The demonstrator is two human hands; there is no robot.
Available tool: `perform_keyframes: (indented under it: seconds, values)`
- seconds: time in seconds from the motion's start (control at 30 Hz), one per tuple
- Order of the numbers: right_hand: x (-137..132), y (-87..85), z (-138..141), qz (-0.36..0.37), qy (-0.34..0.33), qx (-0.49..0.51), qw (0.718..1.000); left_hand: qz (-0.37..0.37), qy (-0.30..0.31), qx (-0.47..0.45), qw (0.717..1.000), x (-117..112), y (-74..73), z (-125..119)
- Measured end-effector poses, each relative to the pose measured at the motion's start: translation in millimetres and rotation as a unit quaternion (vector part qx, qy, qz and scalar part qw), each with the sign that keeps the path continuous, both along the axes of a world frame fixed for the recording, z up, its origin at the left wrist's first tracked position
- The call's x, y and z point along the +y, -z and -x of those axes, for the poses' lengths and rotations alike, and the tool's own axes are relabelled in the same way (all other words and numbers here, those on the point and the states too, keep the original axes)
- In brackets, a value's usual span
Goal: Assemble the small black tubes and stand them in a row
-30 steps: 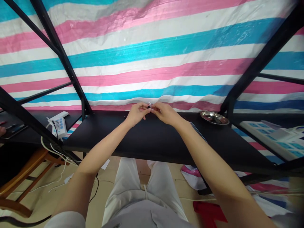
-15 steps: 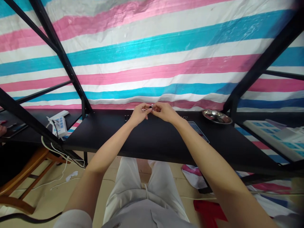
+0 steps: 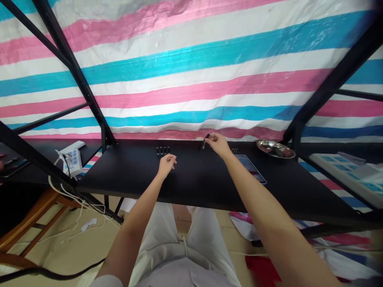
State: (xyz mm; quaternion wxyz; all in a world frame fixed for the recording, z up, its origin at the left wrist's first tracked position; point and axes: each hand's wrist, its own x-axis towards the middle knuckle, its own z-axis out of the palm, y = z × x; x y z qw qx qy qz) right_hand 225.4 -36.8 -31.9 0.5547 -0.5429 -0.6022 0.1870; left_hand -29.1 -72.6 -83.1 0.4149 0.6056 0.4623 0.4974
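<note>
My right hand (image 3: pixel 218 144) is raised over the back of the black table (image 3: pixel 191 179) and pinches a small thin dark piece (image 3: pixel 205 141) between thumb and fingers. My left hand (image 3: pixel 166 164) hovers lower, nearer me, fingers loosely curled, and I see nothing in it. A short row of several small black parts (image 3: pixel 163 150) stands on the table just behind the left hand. A few more tiny parts (image 3: pixel 234 150) lie to the right of my right wrist.
A phone (image 3: pixel 250 168) lies flat under my right forearm. A metal dish (image 3: pixel 275 148) sits at the back right. A white power strip (image 3: pixel 72 156) with cables is at the left. Black frame posts (image 3: pixel 98 115) rise at both sides before a striped tarp (image 3: pixel 191 71).
My hands were joined at the back of the table over a small piece. They have parted: the left dropped down toward me, the right moved right with the dark piece.
</note>
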Motion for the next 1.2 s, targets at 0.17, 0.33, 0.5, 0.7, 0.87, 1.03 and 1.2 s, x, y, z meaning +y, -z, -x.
perform_keyframes:
  seconds: [0.17, 0.33, 0.5, 0.7, 0.87, 1.03, 1.2]
  values:
    - [11.2, 30.6, -4.0, 0.067, 0.050, -0.030, 0.996, 0.031, -0.044, -0.046, 0.997, -0.2, 19.0, 3.6]
    - [25.7, 52.8, 0.8, 0.141, 0.099, -0.068, 0.983, 0.035, -0.046, -0.053, 0.997, -1.3, 25.5, 4.8]
    - [38.5, 76.5, 2.7, 0.187, 0.132, -0.075, 0.971, 0.046, -0.037, -0.047, 0.997, 0.6, 28.2, 5.9]
    - [50.6, 88.6, 4.7, 0.203, 0.147, -0.088, 0.964, 0.059, -0.033, -0.047, 0.997, 1.8, 27.9, 5.8]
    - [56.2, 89.5, 9.8, 0.227, 0.152, -0.109, 0.956, 0.064, -0.036, -0.043, 0.996, 2.8, 29.7, 6.1]
    - [57.6, 89.5, 11.3, 0.239, 0.159, -0.114, 0.951, 0.065, -0.031, -0.037, 0.997, 3.7, 30.8, 6.6]
    - [59.8, 88.9, 11.0, 0.247, 0.165, -0.113, 0.948, 0.066, -0.029, -0.033, 0.997, 4.0, 31.0, 6.0]
